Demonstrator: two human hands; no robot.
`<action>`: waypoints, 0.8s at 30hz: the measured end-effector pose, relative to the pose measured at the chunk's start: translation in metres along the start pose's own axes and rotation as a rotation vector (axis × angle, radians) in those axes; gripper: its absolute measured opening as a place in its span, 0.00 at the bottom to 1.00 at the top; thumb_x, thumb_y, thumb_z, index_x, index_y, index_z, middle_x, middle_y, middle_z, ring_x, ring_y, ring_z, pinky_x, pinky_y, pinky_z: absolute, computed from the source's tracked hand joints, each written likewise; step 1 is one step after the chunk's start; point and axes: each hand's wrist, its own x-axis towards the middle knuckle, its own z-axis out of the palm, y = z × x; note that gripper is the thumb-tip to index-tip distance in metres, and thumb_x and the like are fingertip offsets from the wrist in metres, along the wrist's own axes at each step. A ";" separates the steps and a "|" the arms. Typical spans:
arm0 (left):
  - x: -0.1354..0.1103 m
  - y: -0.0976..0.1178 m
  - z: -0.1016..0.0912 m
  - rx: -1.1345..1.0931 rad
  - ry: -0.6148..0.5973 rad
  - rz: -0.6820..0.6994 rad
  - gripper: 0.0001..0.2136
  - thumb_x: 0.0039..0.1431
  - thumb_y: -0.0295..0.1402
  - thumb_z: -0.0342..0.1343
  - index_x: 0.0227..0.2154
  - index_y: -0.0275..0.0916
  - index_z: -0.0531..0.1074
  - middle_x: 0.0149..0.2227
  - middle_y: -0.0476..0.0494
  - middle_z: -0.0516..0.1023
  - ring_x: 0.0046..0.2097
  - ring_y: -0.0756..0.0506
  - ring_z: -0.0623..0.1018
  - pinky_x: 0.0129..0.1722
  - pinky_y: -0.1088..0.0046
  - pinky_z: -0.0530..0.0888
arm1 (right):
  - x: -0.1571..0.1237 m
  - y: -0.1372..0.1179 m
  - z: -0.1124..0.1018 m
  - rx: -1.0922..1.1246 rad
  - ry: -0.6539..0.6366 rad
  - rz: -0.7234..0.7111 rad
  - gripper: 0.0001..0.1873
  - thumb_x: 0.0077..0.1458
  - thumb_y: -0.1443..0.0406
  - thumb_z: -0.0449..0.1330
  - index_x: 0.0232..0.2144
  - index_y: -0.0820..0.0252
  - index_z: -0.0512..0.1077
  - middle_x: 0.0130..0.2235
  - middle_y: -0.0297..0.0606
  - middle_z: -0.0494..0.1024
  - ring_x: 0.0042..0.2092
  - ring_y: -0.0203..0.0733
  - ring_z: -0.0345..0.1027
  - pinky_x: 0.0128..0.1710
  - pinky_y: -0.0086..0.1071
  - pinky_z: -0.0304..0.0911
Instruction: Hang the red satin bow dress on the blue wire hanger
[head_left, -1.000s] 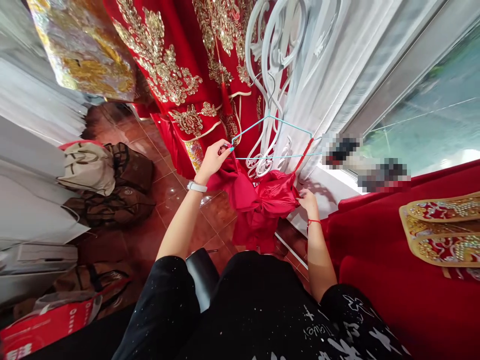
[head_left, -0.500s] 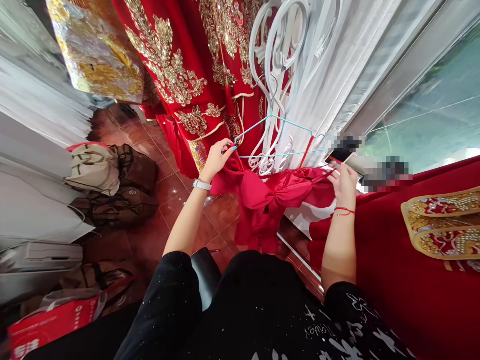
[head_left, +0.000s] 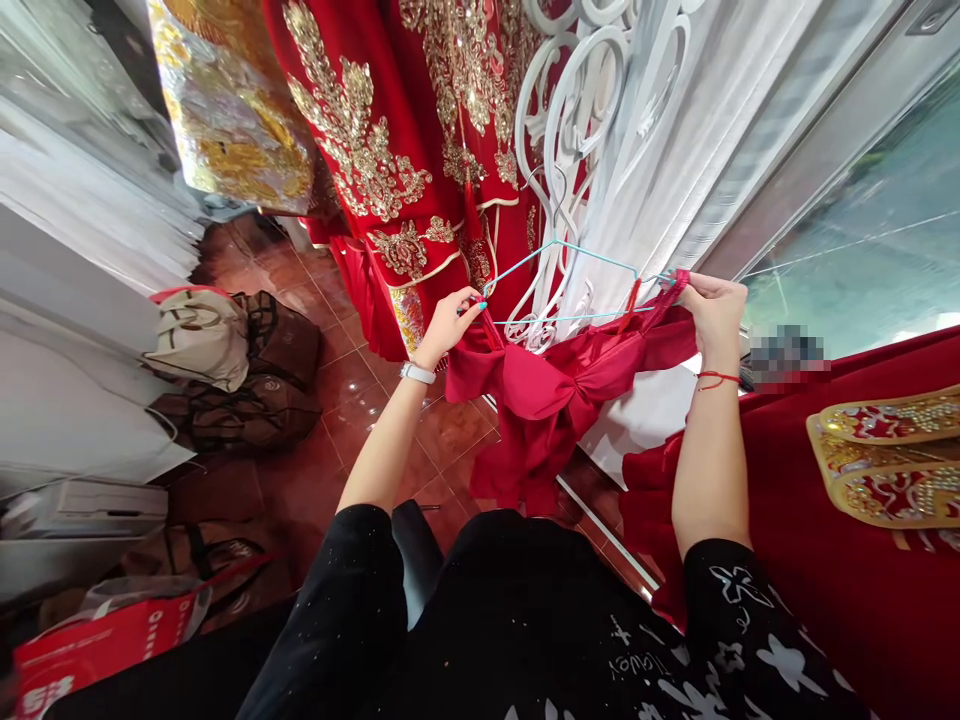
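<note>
Your L hand (head_left: 456, 322) has thumb & fingers pinched on the red dress's (head_left: 544, 385) strap, right at the hanger's L corner. R hand (head_left: 714, 312): fingers clamped on a bunched bit of the dress, just beside the hanger's R end. Dress hangs b/w your hands, below & in front of the lt-blue hanger (head_left: 555, 241).

Containers: beige bag (head_left: 202, 340) & dk brown bags (head_left: 281, 345) clustered on the floor well to your L; can't see contents. Red bag (head_left: 105, 635) w/ white lettering, bottom L, contents n/v, clear plastic by it.

Hard to make out: hanger's R end, partly behind cloth & your R fingers; hook is up by the white scroll rack (head_left: 553, 120), can't tell which bar it's on. Gold-beaded red garments (head_left: 367, 135) cut off at top. Embroidered piece (head_left: 885, 450) runs off R edge, lies on red cloth (head_left: 810, 570); what's under that cloth is hidden. Pixelated patch near your R wrist, unreadable.

Room: tile floor (head_left: 352, 410) shows b/w bags & your L forearm. On R, red cloth comes close to your forearm; window (head_left: 862, 230) beyond.
</note>
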 end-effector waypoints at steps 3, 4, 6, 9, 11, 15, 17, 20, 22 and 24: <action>-0.001 0.001 0.002 0.004 -0.013 0.000 0.03 0.63 0.33 0.57 0.34 0.40 0.72 0.25 0.53 0.67 0.31 0.48 0.68 0.39 0.71 0.69 | 0.009 -0.015 0.005 0.005 -0.085 0.007 0.08 0.52 0.76 0.69 0.34 0.65 0.86 0.36 0.45 0.88 0.33 0.38 0.80 0.40 0.33 0.75; -0.001 0.000 0.002 0.005 -0.010 -0.001 0.03 0.63 0.33 0.57 0.34 0.40 0.72 0.25 0.54 0.66 0.31 0.48 0.68 0.38 0.71 0.69 | 0.010 -0.020 0.008 -0.032 -0.120 0.008 0.08 0.51 0.77 0.70 0.33 0.64 0.86 0.35 0.44 0.88 0.33 0.38 0.80 0.41 0.32 0.74; -0.002 -0.001 0.003 -0.001 0.004 -0.008 0.03 0.63 0.33 0.57 0.35 0.40 0.72 0.26 0.53 0.67 0.31 0.48 0.69 0.39 0.71 0.69 | 0.011 -0.027 0.013 -0.108 -0.174 0.006 0.08 0.49 0.77 0.70 0.30 0.62 0.85 0.33 0.40 0.87 0.34 0.39 0.80 0.42 0.33 0.75; -0.001 -0.004 0.004 -0.004 0.016 -0.007 0.04 0.64 0.34 0.57 0.36 0.40 0.72 0.30 0.51 0.71 0.35 0.47 0.71 0.41 0.71 0.70 | 0.009 -0.030 0.018 -0.149 -0.210 0.007 0.07 0.47 0.75 0.72 0.28 0.61 0.83 0.30 0.35 0.85 0.34 0.40 0.79 0.43 0.36 0.76; -0.001 -0.007 0.004 0.007 0.004 0.002 0.05 0.65 0.35 0.57 0.37 0.39 0.73 0.32 0.48 0.74 0.36 0.46 0.73 0.43 0.71 0.71 | 0.007 -0.028 0.020 -0.164 -0.237 -0.014 0.06 0.46 0.72 0.73 0.28 0.60 0.82 0.29 0.34 0.83 0.35 0.41 0.78 0.44 0.38 0.76; -0.004 -0.022 0.000 0.069 0.020 0.046 0.11 0.67 0.39 0.56 0.47 0.40 0.75 0.44 0.41 0.79 0.47 0.42 0.77 0.55 0.63 0.72 | 0.002 -0.018 0.015 -0.238 -0.284 -0.102 0.09 0.47 0.68 0.72 0.35 0.58 0.81 0.36 0.37 0.83 0.41 0.44 0.79 0.48 0.40 0.75; -0.010 -0.040 -0.004 0.056 0.077 0.052 0.21 0.66 0.43 0.60 0.58 0.42 0.71 0.58 0.35 0.76 0.60 0.38 0.74 0.65 0.58 0.68 | -0.003 -0.013 0.012 -0.267 -0.242 -0.148 0.16 0.48 0.67 0.70 0.42 0.57 0.80 0.44 0.39 0.84 0.46 0.45 0.79 0.51 0.44 0.74; -0.027 -0.072 -0.011 -0.076 0.087 -0.052 0.43 0.57 0.53 0.67 0.70 0.44 0.58 0.71 0.28 0.64 0.71 0.33 0.66 0.69 0.51 0.65 | -0.019 -0.009 0.017 -0.279 -0.054 -0.216 0.19 0.49 0.65 0.68 0.46 0.56 0.78 0.51 0.43 0.81 0.51 0.48 0.77 0.54 0.48 0.72; -0.039 -0.091 -0.016 -0.176 0.033 -0.141 0.51 0.52 0.58 0.69 0.72 0.43 0.54 0.70 0.26 0.64 0.71 0.31 0.67 0.68 0.48 0.68 | -0.038 -0.008 0.032 -0.232 0.074 -0.230 0.15 0.52 0.63 0.66 0.43 0.57 0.78 0.49 0.44 0.81 0.51 0.48 0.77 0.54 0.46 0.73; -0.048 -0.101 -0.019 -0.232 -0.017 -0.186 0.52 0.48 0.61 0.69 0.71 0.41 0.58 0.68 0.25 0.68 0.68 0.30 0.71 0.65 0.49 0.72 | -0.063 -0.008 0.059 -0.122 0.071 -0.181 0.11 0.56 0.60 0.63 0.41 0.56 0.78 0.45 0.42 0.81 0.47 0.46 0.78 0.51 0.43 0.74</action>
